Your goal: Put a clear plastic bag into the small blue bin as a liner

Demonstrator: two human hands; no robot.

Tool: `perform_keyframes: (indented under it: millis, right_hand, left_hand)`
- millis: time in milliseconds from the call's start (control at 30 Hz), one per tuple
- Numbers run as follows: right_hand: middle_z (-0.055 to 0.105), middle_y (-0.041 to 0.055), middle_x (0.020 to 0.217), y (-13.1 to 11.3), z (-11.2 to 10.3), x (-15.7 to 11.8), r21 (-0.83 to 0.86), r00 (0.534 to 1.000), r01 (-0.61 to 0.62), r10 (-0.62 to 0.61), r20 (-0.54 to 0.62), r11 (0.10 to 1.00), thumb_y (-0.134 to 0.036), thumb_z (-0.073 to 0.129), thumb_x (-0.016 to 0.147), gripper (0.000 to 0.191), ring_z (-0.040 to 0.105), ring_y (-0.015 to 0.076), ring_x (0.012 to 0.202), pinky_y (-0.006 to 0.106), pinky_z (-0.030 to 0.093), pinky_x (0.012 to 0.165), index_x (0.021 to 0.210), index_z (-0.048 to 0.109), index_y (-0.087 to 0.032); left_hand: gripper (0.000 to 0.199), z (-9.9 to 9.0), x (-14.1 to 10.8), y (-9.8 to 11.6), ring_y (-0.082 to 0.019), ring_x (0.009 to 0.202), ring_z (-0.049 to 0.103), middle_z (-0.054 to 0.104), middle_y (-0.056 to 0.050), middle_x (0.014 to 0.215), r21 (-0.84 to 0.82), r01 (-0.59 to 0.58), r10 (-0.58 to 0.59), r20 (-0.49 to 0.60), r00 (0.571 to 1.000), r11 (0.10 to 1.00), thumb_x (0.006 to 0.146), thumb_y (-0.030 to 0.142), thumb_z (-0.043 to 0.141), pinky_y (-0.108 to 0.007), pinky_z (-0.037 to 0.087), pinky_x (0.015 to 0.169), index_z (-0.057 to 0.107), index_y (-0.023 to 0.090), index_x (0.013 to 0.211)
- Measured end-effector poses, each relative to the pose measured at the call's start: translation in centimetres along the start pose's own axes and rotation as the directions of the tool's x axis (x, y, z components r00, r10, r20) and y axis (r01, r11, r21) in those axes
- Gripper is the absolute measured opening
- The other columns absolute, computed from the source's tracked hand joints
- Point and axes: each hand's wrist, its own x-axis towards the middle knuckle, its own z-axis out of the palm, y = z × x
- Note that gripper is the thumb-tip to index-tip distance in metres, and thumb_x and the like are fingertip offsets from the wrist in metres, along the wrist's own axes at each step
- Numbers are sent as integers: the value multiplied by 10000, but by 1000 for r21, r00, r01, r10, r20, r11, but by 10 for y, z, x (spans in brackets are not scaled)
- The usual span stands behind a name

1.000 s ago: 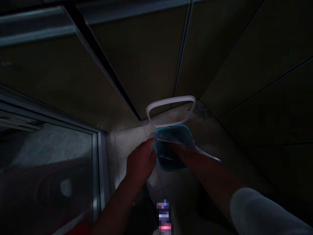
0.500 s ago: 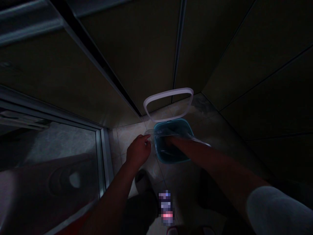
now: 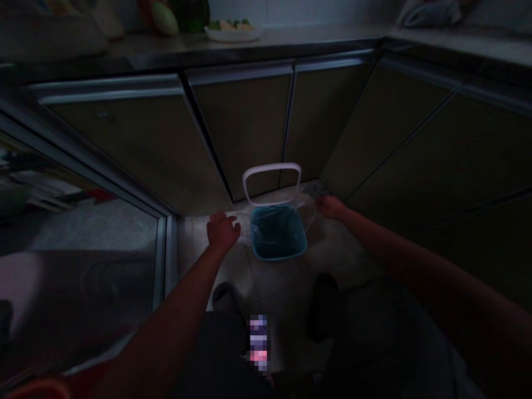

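A teal trash bin stands on the tiled floor, its white rim frame flipped up at the back. A clear plastic bag lies partly inside the bin and stretches out past both sides. To the left of the bin, my left hand is closed on one edge of the bag. My right hand, out beyond the bin's right back corner, pinches the other edge. The dim light hides the exact finger grip.
Cabinet doors rise right behind the bin and along the right. Above them a countertop carries a plate of food. A framed glass door stands at the left. My feet, in dark shoes, are close in front.
My right hand has come up out of the bin and moved right, spreading the bag. My left hand stays at the bag's left edge. The view has tilted up, showing the countertop.
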Motion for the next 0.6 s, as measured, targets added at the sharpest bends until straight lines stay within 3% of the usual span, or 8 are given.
perform_keyframes:
  millis: [67, 100, 167, 233, 300, 433, 600]
  right_hand:
    - [779, 167, 1164, 2, 6, -20, -73, 997, 19, -25, -77, 997, -229, 525, 1013, 308, 729, 302, 1113, 333, 533, 926, 1098, 810, -147]
    - [785, 141, 1173, -1, 11, -30, -105, 991, 51, -63, -122, 993, -253, 534, 1014, 308, 735, 283, 1091, 311, 530, 904, 1123, 809, -172]
    - [797, 104, 1159, -9, 23, -47, -141, 971, 124, -149, -187, 982, -290, 549, 1012, 299, 745, 251, 1035, 276, 522, 857, 1130, 808, -198]
    - [806, 86, 1135, -20, 35, -56, -118, 956, 210, -229, -184, 971, -293, 575, 1002, 276, 748, 227, 1001, 256, 518, 840, 1116, 810, -204]
    - [808, 75, 1143, -29, 47, -57, -60, 940, 304, -309, -142, 951, -254, 597, 986, 263, 751, 209, 1005, 245, 521, 865, 1136, 807, -202]
    - [770, 70, 1287, -33, 64, -43, -16, 902, 422, -421, -90, 907, -181, 618, 952, 374, 723, 210, 1140, 268, 514, 1013, 1301, 753, -194]
    - [683, 113, 1427, -28, 71, -27, -104, 919, 372, -382, -101, 923, -174, 611, 939, 595, 681, 255, 1229, 325, 511, 1070, 1533, 583, -207]
  left_hand:
    - [331, -4, -3, 8, -400, 1285, 536, 643, -178, 1297, 53, -100, 105, -117, 988, 994, 958, 302, 597, -529, 460, 1036, 809, 221, 1199]
    - [317, -5, -4, 13, -385, 1262, 549, 653, -174, 1261, 69, -178, 185, -120, 975, 982, 953, 247, 584, -523, 456, 1038, 811, 216, 1172]
    - [339, -4, -5, 23, -335, 1203, 599, 681, -150, 1201, 57, -371, 372, -6, 928, 927, 945, 147, 543, -477, 468, 1038, 808, 212, 1146]
    - [380, 2, -3, 30, -286, 1164, 646, 709, -124, 1190, -15, -527, 521, 170, 836, 850, 940, 85, 515, -414, 491, 1029, 806, 212, 1149]
    - [407, 10, 1, 32, -268, 1173, 672, 727, -114, 1226, -71, -572, 567, 275, 777, 817, 938, 57, 512, -378, 510, 1021, 802, 212, 1178]
    - [513, 26, 12, 21, -297, 1236, 676, 724, -117, 1318, -36, -523, 509, 292, 810, 852, 896, 23, 601, -399, 519, 1045, 738, 233, 1343]
    - [863, 41, 21, 4, -351, 1389, 592, 559, -138, 1587, 17, -483, 459, 282, 842, 876, 784, 52, 807, -441, 490, 1112, 532, 278, 1571]
